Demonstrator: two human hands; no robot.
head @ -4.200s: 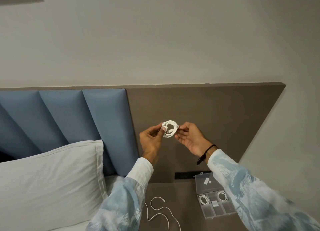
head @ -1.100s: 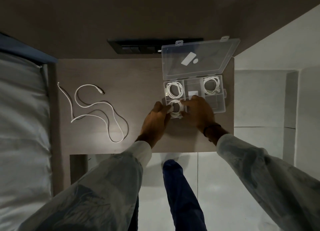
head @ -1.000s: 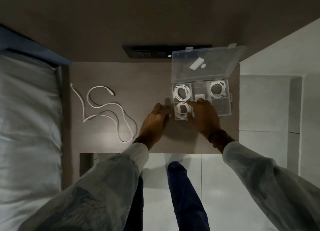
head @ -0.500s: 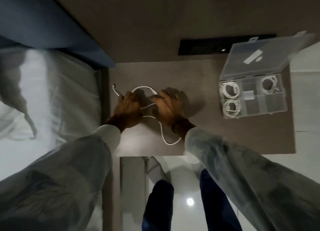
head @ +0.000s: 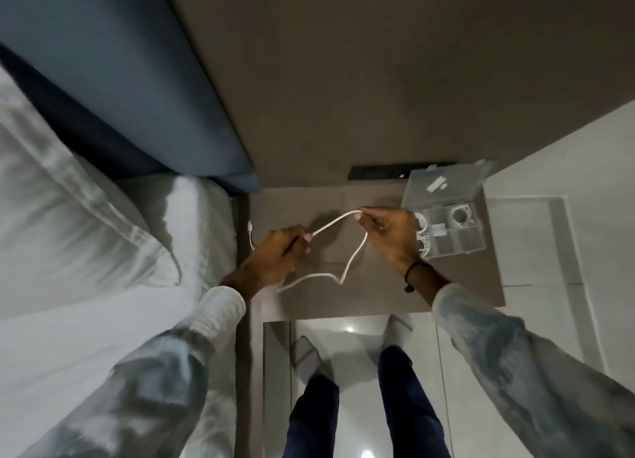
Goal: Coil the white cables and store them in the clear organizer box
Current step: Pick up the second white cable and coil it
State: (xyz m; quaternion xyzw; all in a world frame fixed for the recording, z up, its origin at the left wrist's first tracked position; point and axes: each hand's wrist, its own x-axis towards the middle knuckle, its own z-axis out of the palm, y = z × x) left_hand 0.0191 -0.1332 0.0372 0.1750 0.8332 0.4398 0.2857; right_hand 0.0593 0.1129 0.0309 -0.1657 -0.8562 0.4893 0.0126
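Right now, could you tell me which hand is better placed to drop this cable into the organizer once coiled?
Right. The right hand pinches the white cable directly beside the open clear organizer box; the left hand is farther away, near the bed.

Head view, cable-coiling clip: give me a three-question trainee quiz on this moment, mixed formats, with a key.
1. True or false: the white cable is held by both the left hand and the right hand.
2. Multiple choice: the lid of the clear organizer box is A) shut, B) open and tilted back, C) lying off on the floor.
3. Fill in: the box stands on the nightstand, on the side of the person's ____ hand.

Key:
1. True; a length stretches between the two hands and the rest droops to the nightstand.
2. B.
3. Right.
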